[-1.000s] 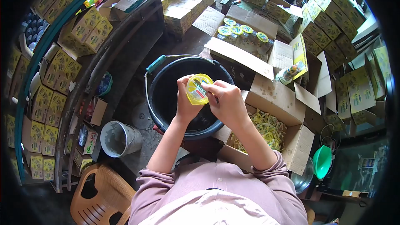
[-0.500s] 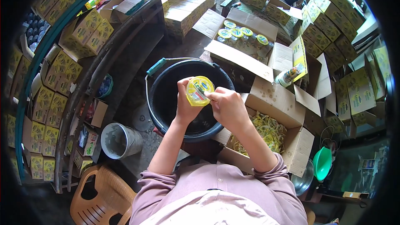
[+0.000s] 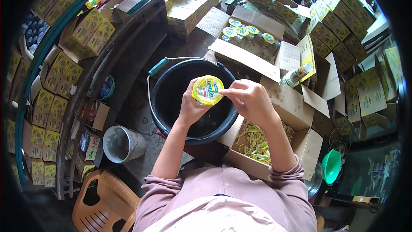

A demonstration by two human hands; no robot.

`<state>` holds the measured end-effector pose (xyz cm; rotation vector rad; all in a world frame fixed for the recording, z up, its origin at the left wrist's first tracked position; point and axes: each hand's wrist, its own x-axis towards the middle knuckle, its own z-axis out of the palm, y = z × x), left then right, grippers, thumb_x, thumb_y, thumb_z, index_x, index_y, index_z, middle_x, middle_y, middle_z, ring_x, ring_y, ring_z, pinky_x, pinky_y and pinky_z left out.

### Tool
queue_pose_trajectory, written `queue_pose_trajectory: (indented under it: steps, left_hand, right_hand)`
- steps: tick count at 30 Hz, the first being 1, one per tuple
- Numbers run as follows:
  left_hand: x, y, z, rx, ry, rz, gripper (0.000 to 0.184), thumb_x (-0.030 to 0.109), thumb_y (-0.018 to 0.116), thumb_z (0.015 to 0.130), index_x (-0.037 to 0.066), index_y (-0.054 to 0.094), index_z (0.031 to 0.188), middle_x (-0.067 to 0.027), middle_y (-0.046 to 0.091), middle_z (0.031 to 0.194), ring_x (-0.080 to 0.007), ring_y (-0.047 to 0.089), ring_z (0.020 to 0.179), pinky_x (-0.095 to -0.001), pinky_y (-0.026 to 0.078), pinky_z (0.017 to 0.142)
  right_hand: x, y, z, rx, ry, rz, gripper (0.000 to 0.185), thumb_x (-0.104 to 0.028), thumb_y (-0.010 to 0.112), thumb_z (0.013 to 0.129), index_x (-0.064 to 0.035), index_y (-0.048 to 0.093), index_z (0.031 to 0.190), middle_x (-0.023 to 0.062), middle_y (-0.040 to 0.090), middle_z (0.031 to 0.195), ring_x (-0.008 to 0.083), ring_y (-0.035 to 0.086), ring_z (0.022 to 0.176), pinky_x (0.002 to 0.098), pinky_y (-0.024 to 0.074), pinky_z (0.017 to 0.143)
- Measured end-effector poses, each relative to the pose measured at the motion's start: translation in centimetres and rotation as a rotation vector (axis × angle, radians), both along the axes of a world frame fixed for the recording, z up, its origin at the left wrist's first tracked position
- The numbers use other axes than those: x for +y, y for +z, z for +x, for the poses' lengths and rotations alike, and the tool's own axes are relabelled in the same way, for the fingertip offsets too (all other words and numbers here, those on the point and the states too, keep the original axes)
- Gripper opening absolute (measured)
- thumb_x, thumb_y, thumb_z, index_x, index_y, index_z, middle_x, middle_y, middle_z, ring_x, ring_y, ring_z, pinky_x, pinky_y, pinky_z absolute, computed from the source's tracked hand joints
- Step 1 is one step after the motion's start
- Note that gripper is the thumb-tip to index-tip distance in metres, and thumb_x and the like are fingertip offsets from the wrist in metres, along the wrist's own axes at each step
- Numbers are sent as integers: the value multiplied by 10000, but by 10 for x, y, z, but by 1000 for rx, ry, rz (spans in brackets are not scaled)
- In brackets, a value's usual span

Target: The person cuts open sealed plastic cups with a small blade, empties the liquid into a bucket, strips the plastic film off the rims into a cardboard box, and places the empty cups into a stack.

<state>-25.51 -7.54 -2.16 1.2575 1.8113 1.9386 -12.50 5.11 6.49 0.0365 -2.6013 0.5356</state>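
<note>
My left hand [image 3: 191, 107] is wrapped around a plastic cup with a printed yellow film lid [image 3: 207, 90], lid facing me. It is above the black bucket [image 3: 161, 126]. My right hand [image 3: 255, 103] is at the lid's right edge, its thumb and index finger pinched together; whether film or anything else is between them I cannot make out. Below my right forearm, an open carton [image 3: 245, 163] holds many thin yellow strips [image 3: 259, 146]. The cup's sides are mostly hidden by the lid and my left hand.
Beyond the bucket, an open carton [image 3: 246, 56] holds several yellow-lidded cups [image 3: 241, 31]. A stack of nested cups [image 3: 296, 75] leans to its right. A grey bucket [image 3: 123, 145] and brown chair [image 3: 105, 199] are at left, a green basin [image 3: 331, 167] at right. Stacked cartons surround the area.
My right hand has shifted right and its fingers now pinch at the lid's right edge. The lid has turned in my left hand, and the pointed film corner at its bottom no longer shows.
</note>
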Motion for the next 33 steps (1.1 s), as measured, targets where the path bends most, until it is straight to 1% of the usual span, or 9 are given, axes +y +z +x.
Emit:
queue_pose_trajectory:
  steps: [4, 6, 9, 16, 19, 24, 27, 30, 33]
  left_hand:
    - [-1, -2, 0, -63, -109, -39, 570, 82, 778, 617, 32, 490, 1107, -68, 585, 1000, -145, 576, 941, -274, 462, 855]
    - [-1, -2, 0, -59, -109, -42, 545, 92, 766, 620, 24, 498, 1090, -79, 597, 986, -156, 590, 924, -279, 471, 838]
    - [0, -4, 0, -61, -111, -35, 528, 99, 756, 626, 24, 501, 1082, -85, 604, 977, -161, 598, 912, -281, 476, 828]
    - [-1, -1, 1, -52, -111, -51, 556, 104, 759, 625, 27, 479, 1100, -92, 610, 964, -164, 603, 902, -283, 482, 814]
    - [-2, -2, 1, -75, -131, -90, 583, 111, 772, 618, 46, 477, 1116, -66, 582, 1007, -151, 577, 946, -281, 466, 858]
    - [-2, -3, 1, -76, -133, -103, 588, 116, 773, 612, 50, 477, 1116, -61, 581, 1002, -149, 576, 939, -279, 467, 855]
    - [-3, -4, 2, -85, -140, -109, 582, 121, 771, 613, 51, 479, 1111, -60, 581, 998, -146, 577, 932, -280, 467, 852]
    - [-3, -4, 1, -81, -128, -117, 579, 125, 771, 612, 50, 479, 1106, -62, 583, 993, -148, 579, 926, -282, 466, 849]
    - [-2, -3, 0, -44, -126, -131, 579, 128, 772, 608, 48, 480, 1102, -66, 586, 989, -151, 581, 923, -284, 465, 846]
  right_hand:
    - [2, -4, -14, -4, 76, 35, 298, -15, 601, 681, -168, 673, 926, 55, 594, 770, 231, 595, 683, 341, 498, 595]
    - [0, -6, -19, 0, 75, 73, 318, -23, 604, 685, -192, 673, 944, 48, 597, 774, 223, 594, 672, 337, 504, 585]
    - [-2, -8, -21, -25, 74, 89, 314, -25, 599, 688, -195, 674, 941, 49, 595, 773, 225, 595, 671, 339, 503, 584]
    - [-1, -11, -22, -18, 73, 77, 308, -15, 597, 682, -186, 674, 926, 53, 590, 770, 231, 591, 672, 341, 503, 591]
    - [0, -11, -21, -33, 80, 60, 301, -13, 598, 680, -174, 673, 923, 56, 585, 763, 233, 589, 682, 343, 502, 596]
    - [2, -17, -25, -13, 103, 75, 271, -13, 603, 676, -151, 671, 898, 56, 577, 748, 235, 586, 685, 341, 498, 601]
    - [1, -14, -24, -79, 91, 76, 234, -46, 616, 662, -130, 682, 870, 62, 600, 793, 224, 602, 743, 337, 503, 659]
    - [4, -13, -20, -59, 88, 88, 247, -13, 596, 680, -145, 667, 876, 53, 571, 748, 231, 583, 695, 341, 492, 603]
    - [1, -14, -23, -134, 67, 156, 232, -45, 617, 653, -136, 685, 856, 56, 609, 808, 215, 602, 763, 333, 503, 663]
